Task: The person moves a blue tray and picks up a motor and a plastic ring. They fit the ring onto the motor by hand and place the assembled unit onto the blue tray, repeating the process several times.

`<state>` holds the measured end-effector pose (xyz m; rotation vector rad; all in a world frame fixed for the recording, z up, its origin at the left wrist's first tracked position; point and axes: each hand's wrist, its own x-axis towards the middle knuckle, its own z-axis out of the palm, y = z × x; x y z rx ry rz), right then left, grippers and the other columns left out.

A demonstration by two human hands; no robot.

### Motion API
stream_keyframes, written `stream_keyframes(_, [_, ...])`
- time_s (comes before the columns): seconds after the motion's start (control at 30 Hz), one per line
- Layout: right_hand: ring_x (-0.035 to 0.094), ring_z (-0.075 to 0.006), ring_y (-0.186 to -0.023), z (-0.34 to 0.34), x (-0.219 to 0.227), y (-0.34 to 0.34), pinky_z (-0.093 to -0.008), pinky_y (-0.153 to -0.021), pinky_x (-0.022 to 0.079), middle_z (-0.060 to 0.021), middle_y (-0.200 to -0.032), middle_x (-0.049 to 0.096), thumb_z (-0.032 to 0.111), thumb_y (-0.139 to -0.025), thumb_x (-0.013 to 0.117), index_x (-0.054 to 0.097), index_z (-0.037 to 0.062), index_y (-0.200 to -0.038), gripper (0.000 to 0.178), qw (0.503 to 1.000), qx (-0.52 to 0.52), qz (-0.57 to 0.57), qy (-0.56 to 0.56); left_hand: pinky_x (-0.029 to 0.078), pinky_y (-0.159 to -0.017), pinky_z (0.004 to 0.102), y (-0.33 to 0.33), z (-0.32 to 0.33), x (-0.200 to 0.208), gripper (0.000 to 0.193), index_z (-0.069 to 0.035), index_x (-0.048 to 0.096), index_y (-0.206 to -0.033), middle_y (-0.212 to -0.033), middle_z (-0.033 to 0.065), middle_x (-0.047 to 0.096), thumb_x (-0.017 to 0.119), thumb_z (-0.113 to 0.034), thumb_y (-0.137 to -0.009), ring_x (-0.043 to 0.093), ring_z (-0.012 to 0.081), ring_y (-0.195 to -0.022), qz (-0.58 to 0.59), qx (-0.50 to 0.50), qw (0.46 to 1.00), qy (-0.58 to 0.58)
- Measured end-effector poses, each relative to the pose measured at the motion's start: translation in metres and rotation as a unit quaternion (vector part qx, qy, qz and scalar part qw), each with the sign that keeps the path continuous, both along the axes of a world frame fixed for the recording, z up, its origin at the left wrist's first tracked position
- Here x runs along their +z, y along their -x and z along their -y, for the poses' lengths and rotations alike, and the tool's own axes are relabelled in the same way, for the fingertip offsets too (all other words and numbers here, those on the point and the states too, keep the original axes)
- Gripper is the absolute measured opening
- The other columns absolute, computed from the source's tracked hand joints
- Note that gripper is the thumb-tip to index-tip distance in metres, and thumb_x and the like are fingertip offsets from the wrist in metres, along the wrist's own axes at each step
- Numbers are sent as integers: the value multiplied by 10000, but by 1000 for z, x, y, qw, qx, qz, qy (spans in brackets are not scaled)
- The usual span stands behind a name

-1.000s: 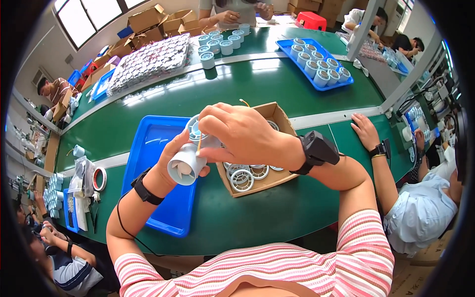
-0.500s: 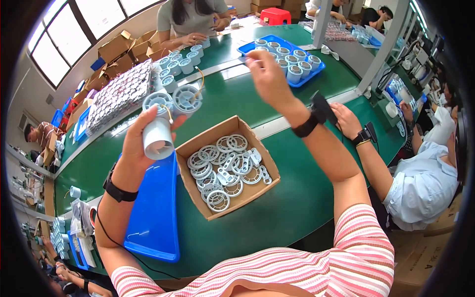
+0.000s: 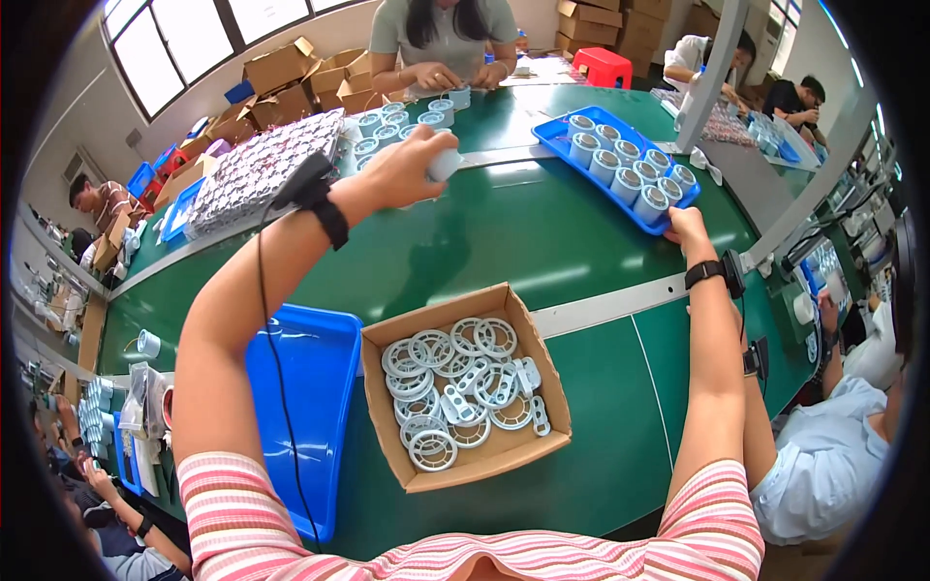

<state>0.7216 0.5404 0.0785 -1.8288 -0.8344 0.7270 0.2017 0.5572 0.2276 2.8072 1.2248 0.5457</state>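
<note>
My left hand gripped one cylinder, upper centre; my right hand pinched one tray of eleven cylinders, upper right.

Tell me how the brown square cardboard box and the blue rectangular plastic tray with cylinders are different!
The brown cardboard box holds jumbled pale-blue plastic rings; the blue plastic tray holds standing pale-blue cylinders. The right hand is at the tray's near corner; neither hand touches the box. Both are open on top.
</note>
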Motion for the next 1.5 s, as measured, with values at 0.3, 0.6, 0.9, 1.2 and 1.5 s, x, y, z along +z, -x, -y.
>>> stream_keyframes(0.3, [558,-128,-541,1,-7,-22,-293,-476,416,-27,-725,623,258,-915,703,659,14,-858,254,998,-8,65,-18,560,-861,467,-50,-136,-60,658,-174,514,-1347,-1209,178,543,813,-240,-765,610,378,-1133,-94,24,983,-159])
stream_keyframes(0.6, [621,-154,-649,8,16,18,-312,-540,476,-74,-820,677,119,-862,694,676,-31,-914,160,973,-75,-155,-151,548,-894,439,-49,-171,-74,571,-203,533,-1363,-1217,133,555,758,-345,-858,581,332,-1181,-155,32,973,-169])
stream_keyframes(0.9, [681,-255,-864,11,3,19,-407,-750,591,-142,-1001,678,35,-842,622,642,-75,-1039,227,959,-54,-243,-135,452,-1053,468,-42,-165,-77,469,-213,527,-1396,-1413,98,521,623,-389,-971,517,294,-1315,-243,46,950,-190])
stream_keyframes(1.2, [673,-325,-944,12,6,35,-450,-860,580,-169,-1034,653,-36,-762,508,613,-115,-1037,304,932,-71,-300,-190,365,-1157,483,-25,-114,-52,572,-175,462,-1505,-1548,102,440,642,-320,-981,450,326,-1402,-23,-17,972,-235])
stream_keyframes(1.5, [703,-334,-973,-1,-14,-5,-476,-853,598,-202,-1132,656,13,-779,551,635,-159,-1137,406,937,-135,-224,-232,349,-1160,485,126,174,9,447,-90,540,-1407,-1496,124,498,627,-263,-1004,463,358,-1386,-72,77,987,-123])
